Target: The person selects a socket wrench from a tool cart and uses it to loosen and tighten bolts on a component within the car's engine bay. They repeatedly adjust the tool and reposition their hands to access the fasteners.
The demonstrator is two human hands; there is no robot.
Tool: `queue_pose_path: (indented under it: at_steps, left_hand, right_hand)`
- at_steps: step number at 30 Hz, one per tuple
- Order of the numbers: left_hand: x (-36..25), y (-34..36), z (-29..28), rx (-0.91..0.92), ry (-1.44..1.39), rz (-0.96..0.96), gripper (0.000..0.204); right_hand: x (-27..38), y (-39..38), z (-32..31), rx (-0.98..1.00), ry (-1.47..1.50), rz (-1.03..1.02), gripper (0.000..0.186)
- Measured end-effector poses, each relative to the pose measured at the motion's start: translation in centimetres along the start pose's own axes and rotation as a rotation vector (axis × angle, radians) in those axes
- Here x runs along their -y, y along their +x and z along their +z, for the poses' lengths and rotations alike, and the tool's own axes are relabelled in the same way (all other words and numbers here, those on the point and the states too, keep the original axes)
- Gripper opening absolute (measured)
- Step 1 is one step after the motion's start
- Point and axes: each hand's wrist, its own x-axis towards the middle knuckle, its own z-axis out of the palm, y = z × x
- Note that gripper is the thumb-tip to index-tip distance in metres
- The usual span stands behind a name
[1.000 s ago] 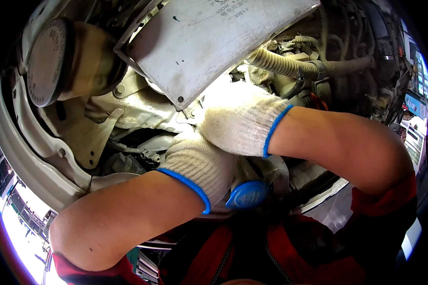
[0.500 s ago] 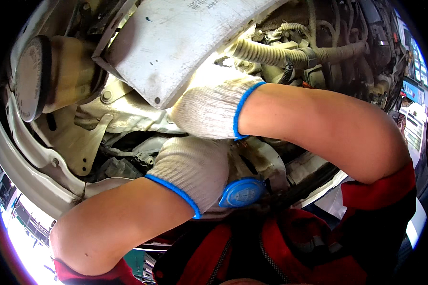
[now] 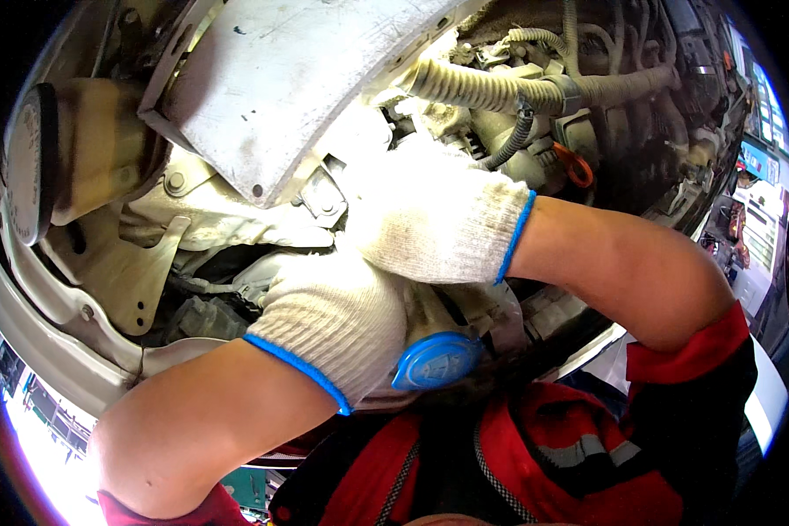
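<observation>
Both my hands wear white knit gloves with blue cuffs and are deep in a car's engine bay. My left hand (image 3: 337, 316) reaches down beside the blue reservoir cap (image 3: 438, 361), its fingers hidden below the palm. Just above and to the right, my right hand (image 3: 443, 215) overlaps the left glove. Strong glare washes out its fingers, so what either hand holds cannot be made out. A pale scuffed metal cover (image 3: 272, 79) lies just beyond the hands. Past the right glove runs a thick corrugated hose (image 3: 473, 89).
A round-lidded container (image 3: 96, 158) stands at the far left, above a pale metal bracket (image 3: 136, 272). The car's white body edge (image 3: 57, 346) curves along the lower left. Right of the hands are an orange ring handle (image 3: 573, 165) and a thin black ribbed hose (image 3: 513, 140).
My right hand has shifted right and slightly toward me, uncovering metal parts beside the cover and the orange ring handle. My left hand has moved little. The whole view has drifted slightly left.
</observation>
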Motion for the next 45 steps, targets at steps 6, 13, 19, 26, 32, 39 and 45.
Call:
queue_pose_path:
  at_steps: [6, 13, 19, 26, 32, 39, 45]
  left_hand:
    - [-0.6, -0.2, -0.8, -0.127, -0.004, -0.107, 0.023]
    - [-0.5, -0.2, -0.7, -0.111, 0.036, -0.075, 0.02]
    - [-0.5, -0.6, -1.7, -0.137, -0.059, -0.021, 0.021]
    - [-0.6, -0.8, -1.8, -0.036, 0.026, -0.022, 0.025]
    - [-0.5, -0.8, -1.9, 0.058, 0.027, -0.049, 0.029]
    - [-0.5, 0.1, -2.2, 0.319, 0.133, -0.047, 0.033]
    - [-0.9, 0.1, -2.9, 0.254, 0.131, -0.046, 0.029]
  right_hand:
    - [-1.2, -0.2, 0.3, -0.005, -0.191, -0.192, 0.02]
    - [-2.1, -1.2, 0.9, -0.099, -0.146, -0.307, 0.017]
    - [-1.6, -2.1, 0.2, 0.011, -0.071, -0.25, 0.017]
    - [0.9, -2.4, -0.3, 0.144, -0.113, -0.11, 0.019]
    - [3.0, 1.6, -3.0, 0.61, -0.135, 0.131, 0.025]
    - [0.9, 1.0, -0.5, 0.225, -0.115, 0.06, 0.016]
    - [0.6, 0.5, 0.5, 0.16, -0.036, 0.011, 0.015]
